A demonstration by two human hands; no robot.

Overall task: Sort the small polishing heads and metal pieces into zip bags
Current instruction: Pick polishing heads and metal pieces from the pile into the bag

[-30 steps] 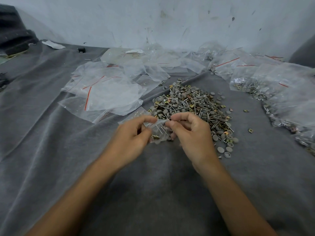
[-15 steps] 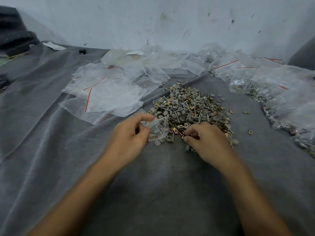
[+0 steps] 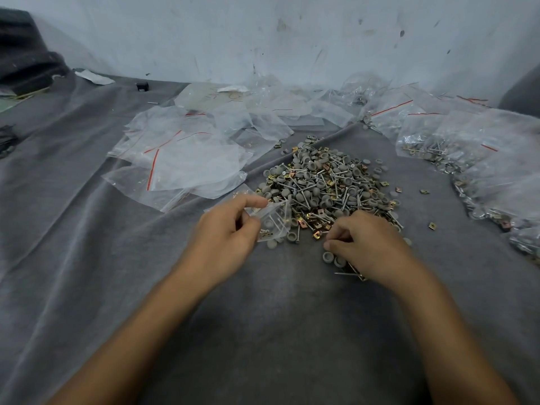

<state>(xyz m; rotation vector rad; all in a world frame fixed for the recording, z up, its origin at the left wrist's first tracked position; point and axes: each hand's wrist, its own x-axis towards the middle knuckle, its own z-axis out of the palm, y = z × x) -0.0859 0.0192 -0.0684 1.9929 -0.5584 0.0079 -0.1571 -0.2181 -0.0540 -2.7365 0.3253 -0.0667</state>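
Left hand [image 3: 225, 232] pinches small zip bag [image 3: 273, 219] at the near-left edge of the pile [image 3: 324, 182]. Right hand [image 3: 366, 244]: fingers curled at pile's near edge, grip unclear. Open grey cloth [image 3: 277, 317] between forearms. Empty bags [image 3: 181, 159] left, filled bags [image 3: 473, 153] right.

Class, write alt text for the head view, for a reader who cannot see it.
A left hand holds a small clear zip bag beside a pile of polishing heads and metal pieces on grey cloth, where the right hand rests.

A small packing workshop: grey cloth [image 3: 87, 258] under a scuffed wall [image 3: 263, 39], heaped hardware [image 3: 327, 182], zip bags [image 3: 187, 159].
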